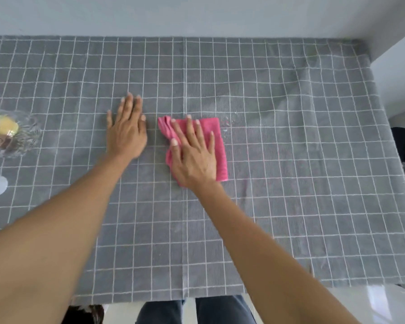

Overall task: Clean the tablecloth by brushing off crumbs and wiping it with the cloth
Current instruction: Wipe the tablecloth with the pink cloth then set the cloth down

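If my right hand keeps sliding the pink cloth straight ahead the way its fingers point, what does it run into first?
Nothing, as far as the picture shows. The right hand presses flat on the pink cloth, fingers pointing toward the wall. Ahead lies only bare tablecloth up to the wall, probably the first obstacle.

home dining spot: checked tablecloth [267, 160], glass bowl [12, 136]

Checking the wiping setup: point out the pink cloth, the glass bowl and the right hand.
pink cloth [216, 129], head view, bare upper right corner.
glass bowl [29, 134], head view, right rim.
right hand [194, 157], head view, back of hand.
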Demonstrator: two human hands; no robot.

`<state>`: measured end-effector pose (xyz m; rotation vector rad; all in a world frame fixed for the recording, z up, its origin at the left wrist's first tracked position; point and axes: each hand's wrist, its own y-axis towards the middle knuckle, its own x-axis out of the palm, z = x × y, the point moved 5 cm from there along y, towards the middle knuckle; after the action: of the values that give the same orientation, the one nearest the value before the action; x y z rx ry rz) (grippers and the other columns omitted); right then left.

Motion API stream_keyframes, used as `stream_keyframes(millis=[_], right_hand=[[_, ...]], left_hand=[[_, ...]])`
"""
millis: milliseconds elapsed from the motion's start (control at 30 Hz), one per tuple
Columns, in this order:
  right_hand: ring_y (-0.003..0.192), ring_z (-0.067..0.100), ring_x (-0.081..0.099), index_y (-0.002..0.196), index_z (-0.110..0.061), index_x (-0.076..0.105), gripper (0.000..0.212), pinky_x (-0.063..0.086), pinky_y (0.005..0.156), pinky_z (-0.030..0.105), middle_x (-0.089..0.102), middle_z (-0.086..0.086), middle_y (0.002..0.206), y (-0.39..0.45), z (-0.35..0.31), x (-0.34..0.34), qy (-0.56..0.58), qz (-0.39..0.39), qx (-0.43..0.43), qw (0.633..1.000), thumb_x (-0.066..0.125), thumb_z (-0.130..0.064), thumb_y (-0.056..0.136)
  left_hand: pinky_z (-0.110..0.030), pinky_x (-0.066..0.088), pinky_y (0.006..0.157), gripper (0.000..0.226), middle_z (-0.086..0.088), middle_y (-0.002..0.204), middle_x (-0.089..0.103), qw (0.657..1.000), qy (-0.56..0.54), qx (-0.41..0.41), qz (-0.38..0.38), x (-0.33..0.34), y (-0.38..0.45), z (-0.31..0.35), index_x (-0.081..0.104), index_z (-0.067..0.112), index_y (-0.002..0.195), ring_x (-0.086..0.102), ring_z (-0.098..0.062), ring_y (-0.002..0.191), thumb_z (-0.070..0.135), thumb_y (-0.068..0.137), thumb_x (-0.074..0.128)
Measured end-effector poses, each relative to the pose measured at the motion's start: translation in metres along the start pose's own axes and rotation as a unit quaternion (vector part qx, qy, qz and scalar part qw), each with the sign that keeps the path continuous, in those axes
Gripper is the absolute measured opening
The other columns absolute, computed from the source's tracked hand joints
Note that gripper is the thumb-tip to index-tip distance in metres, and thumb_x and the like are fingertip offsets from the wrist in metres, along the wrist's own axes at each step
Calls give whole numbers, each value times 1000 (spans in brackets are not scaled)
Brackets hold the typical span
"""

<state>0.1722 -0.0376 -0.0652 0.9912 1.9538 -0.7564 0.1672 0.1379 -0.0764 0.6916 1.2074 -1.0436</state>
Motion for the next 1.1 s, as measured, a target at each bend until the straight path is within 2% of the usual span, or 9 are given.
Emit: stream_keyframes(millis=[200,333,500,600,667,800,967,1100], right_hand=[[148,16,-8,153,-38,7,51,-12,117,46,-2,-3,162,9,-1,14,-65,-2,-14,998,16,-43,103],[149,15,-3,152,-39,12,52,-7,118,47,3,-5,162,12,12,5,-83,7,-22,996,21,-46,102],[146,16,-16,151,-40,-9,53,-13,117,47,-14,-7,160,19,92,-39,-125,16,75,989,3,-50,100],[147,17,-13,150,-40,-9,52,-9,118,49,-11,-6,161,15,144,-70,-122,43,160,979,5,-48,101],[148,16,-9,149,-41,-5,50,-7,119,48,-7,-5,162,12,156,-78,-111,57,188,974,10,-46,102],[148,16,-7,151,-41,-2,50,-8,119,48,-5,-5,162,12,153,-78,-113,60,191,973,11,-45,102],[148,15,-11,151,-41,-3,51,-9,118,49,-8,-5,162,15,146,-76,-91,51,212,972,7,-45,101],[146,16,-16,151,-41,-5,51,-11,118,49,-12,-5,160,26,97,-56,-84,21,140,986,2,-47,100]], left_hand=[[-46,2,119,51,3,161,3,1000,6,3,24,5,-1,-5,7,23,153,2,-13,148,32,104,17],[-46,4,119,52,2,161,5,1000,10,11,28,4,-2,-5,8,23,153,3,-13,148,35,103,17],[-46,1,119,53,3,161,1,1000,19,12,16,4,-2,-8,2,24,153,-1,-12,148,37,103,14],[-45,0,119,52,4,161,-1,999,25,13,15,4,-1,-7,1,25,153,-1,-12,148,37,103,13],[-45,0,119,52,3,161,-2,1000,27,9,12,5,-1,-7,0,24,152,-3,-12,148,37,104,13],[-47,-4,119,53,1,161,-5,1000,24,-10,-10,6,0,-1,-1,21,152,-6,-13,147,31,103,15],[-43,-10,118,53,2,160,-7,999,2,40,-17,15,-15,27,-3,22,152,-10,-11,146,37,102,10],[-44,-6,119,56,3,160,-5,999,13,37,-2,19,-17,26,-2,22,152,-8,-11,147,40,99,6]])
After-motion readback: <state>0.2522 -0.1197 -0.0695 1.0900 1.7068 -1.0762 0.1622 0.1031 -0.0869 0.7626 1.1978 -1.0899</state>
